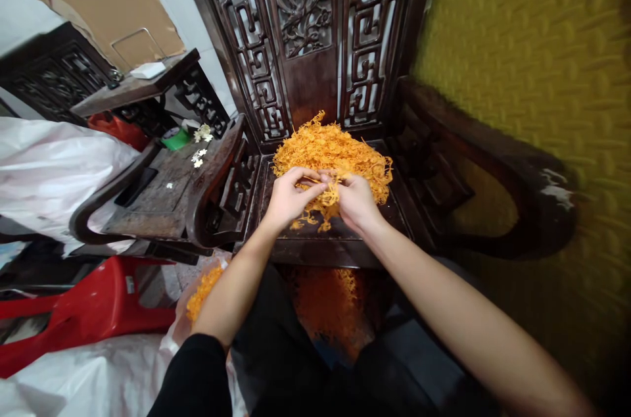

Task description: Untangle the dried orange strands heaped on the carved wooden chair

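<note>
Both hands are in over the chair seat (276, 252), right at the near edge of the orange pile (331, 152), which is heaped on the dark wood against the carved chair back (303, 16). The left hand (287, 196) has its fingers pinched around a small clump (329, 196) of the orange strands, thumb on top, and the right hand (355, 200) grips the same clump from the other side, the two hands nearly touching. A few loose strands hang from the clump down toward the front of the seat. Lower down, between the person's arms and knees, there's more orange stuff in a clear bag (330, 312), and another bit shows at the left by the elbow. Off to the left stands a second dark chair (162, 193) with small white flowers (200, 155) on its seat, and a red stool (89, 315) lies tipped on the floor, white sheeting (49, 173) beyond it. A yellow wall (537, 75) fills the right side, blurred.
</note>
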Demonstrator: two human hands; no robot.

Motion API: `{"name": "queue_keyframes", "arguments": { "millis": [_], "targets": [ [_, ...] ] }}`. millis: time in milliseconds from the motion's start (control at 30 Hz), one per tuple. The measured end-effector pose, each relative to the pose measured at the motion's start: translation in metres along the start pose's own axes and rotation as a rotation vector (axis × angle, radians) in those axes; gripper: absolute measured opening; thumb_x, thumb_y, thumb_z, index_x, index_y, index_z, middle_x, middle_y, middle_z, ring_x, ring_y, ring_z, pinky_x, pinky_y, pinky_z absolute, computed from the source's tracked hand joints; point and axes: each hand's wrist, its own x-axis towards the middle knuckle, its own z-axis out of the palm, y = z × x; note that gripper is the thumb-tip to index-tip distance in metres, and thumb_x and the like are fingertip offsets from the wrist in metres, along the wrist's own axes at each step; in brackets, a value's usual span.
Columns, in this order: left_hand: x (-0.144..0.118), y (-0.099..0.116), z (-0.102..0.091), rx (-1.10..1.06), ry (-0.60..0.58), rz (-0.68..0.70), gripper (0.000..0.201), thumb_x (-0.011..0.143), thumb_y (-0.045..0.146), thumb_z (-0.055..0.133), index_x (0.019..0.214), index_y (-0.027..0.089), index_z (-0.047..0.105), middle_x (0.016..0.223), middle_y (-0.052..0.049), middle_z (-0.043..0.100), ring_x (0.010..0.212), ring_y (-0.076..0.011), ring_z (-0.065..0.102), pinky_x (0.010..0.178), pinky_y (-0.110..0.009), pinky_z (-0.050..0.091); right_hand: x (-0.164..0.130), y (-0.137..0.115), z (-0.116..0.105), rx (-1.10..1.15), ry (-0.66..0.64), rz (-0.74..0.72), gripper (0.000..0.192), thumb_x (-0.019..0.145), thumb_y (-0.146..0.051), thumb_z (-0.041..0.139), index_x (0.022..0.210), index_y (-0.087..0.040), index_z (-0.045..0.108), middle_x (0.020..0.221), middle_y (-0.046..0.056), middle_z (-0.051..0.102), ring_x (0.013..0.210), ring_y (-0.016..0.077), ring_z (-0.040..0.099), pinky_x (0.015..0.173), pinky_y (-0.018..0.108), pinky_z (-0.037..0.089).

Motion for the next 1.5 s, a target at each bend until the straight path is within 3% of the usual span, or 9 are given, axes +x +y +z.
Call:
{"name": "queue_keyframes", "arguments": {
  "millis": [167, 333, 633, 867, 1033, 1167, 1267, 1367, 1500],
  "targets": [
    [0.005, -0.003, -0.002, 0.041, 0.088, -0.06, 0.02, 0.077, 0.027, 0.077, 0.092, 0.015, 0.072, 0.086, -0.005, 0.073, 0.074, -0.0145, 0.067, 0.07, -0.027, 0.054, -0.004, -0.011, 0.002, 0.078, -0.124, 0.161, 0.027, 0.059, -0.028, 0.084, 0.079, -0.016, 0.072, 0.084, 0.007, 0.075, 0.085, 0.0217, 0.072, 0.071, 0.032, 0.059],
    [0.006, -0.002, -0.01, 0.098, 0.005, -0.047, 0.028, 0.08, 0.032, 0.076, 0.103, 0.016, 0.077, 0.085, -0.005, 0.074, 0.071, -0.0142, 0.065, 0.067, -0.027, 0.053, 0.001, -0.016, -0.005, 0.043, -0.11, 0.15, 0.03, 0.054, -0.026, 0.089, 0.076, -0.016, 0.071, 0.076, 0.005, 0.074, 0.081, 0.0213, 0.072, 0.071, 0.032, 0.059],
    [-0.002, 0.008, -0.006, -0.17, -0.158, -0.151, 0.047, 0.066, 0.027, 0.088, 0.105, 0.014, 0.066, 0.081, -0.002, 0.067, 0.066, -0.0094, 0.06, 0.061, -0.023, 0.051, 0.006, -0.012, -0.007, 0.055, -0.065, 0.052, 0.04, 0.051, -0.024, 0.09, 0.077, -0.019, 0.06, 0.07, -0.001, 0.066, 0.074, 0.019, 0.069, 0.063, 0.03, 0.056],
    [0.004, 0.0, -0.006, -0.267, 0.011, -0.11, 0.035, 0.078, 0.037, 0.078, 0.101, 0.017, 0.063, 0.085, -0.002, 0.065, 0.069, -0.0118, 0.062, 0.065, -0.027, 0.053, 0.006, 0.002, -0.009, 0.022, -0.094, 0.128, 0.033, 0.062, -0.022, 0.082, 0.079, -0.021, 0.054, 0.064, -0.005, 0.057, 0.059, 0.0106, 0.059, 0.056, 0.023, 0.05],
    [0.003, 0.0, -0.002, 0.038, 0.188, -0.053, 0.02, 0.088, 0.037, 0.066, 0.086, 0.017, 0.064, 0.072, 0.001, 0.062, 0.06, -0.0104, 0.055, 0.057, -0.024, 0.044, -0.004, 0.0, 0.0, -0.046, -0.179, 0.003, 0.04, 0.074, -0.033, 0.076, 0.11, -0.024, 0.061, 0.106, 0.003, 0.063, 0.081, 0.015, 0.065, 0.062, 0.027, 0.054],
    [-0.006, 0.01, 0.011, 0.328, 0.239, 0.022, 0.008, 0.091, 0.024, 0.06, 0.086, 0.018, 0.059, 0.074, 0.0, 0.064, 0.063, -0.011, 0.056, 0.063, -0.024, 0.043, -0.008, 0.007, 0.009, -0.264, -0.108, -0.214, 0.055, 0.084, -0.048, 0.071, 0.13, -0.024, 0.053, 0.131, 0.011, 0.058, 0.106, 0.0217, 0.063, 0.082, 0.035, 0.056],
    [-0.01, 0.015, 0.02, 0.352, 0.226, 0.04, 0.008, 0.093, 0.022, 0.058, 0.086, 0.019, 0.058, 0.074, 0.0, 0.064, 0.064, -0.0115, 0.057, 0.065, -0.024, 0.043, -0.008, 0.013, 0.013, -0.433, 0.03, -0.37, 0.042, 0.089, -0.05, 0.066, 0.118, -0.021, 0.059, 0.122, 0.01, 0.065, 0.108, 0.0221, 0.062, 0.093, 0.037, 0.051],
    [-0.007, 0.014, 0.027, 0.12, 0.205, -0.042, 0.016, 0.095, 0.031, 0.059, 0.085, 0.019, 0.056, 0.068, 0.001, 0.061, 0.058, -0.0108, 0.055, 0.059, -0.023, 0.041, -0.007, 0.014, 0.012, -0.473, 0.091, -0.375, 0.033, 0.095, -0.053, 0.057, 0.098, -0.02, 0.062, 0.088, 0.004, 0.068, 0.079, 0.0175, 0.063, 0.072, 0.031, 0.05],
    [-0.002, 0.011, 0.032, -0.307, 0.176, -0.17, 0.027, 0.088, 0.04, 0.069, 0.085, 0.017, 0.055, 0.061, 0.004, 0.056, 0.051, -0.0092, 0.051, 0.052, -0.022, 0.037, -0.006, 0.011, 0.009, -0.29, 0.013, -0.271, 0.032, 0.094, -0.053, 0.059, 0.086, -0.021, 0.058, 0.06, -0.003, 0.055, 0.052, 0.0125, 0.05, 0.051, 0.026, 0.04]
  ]
}}
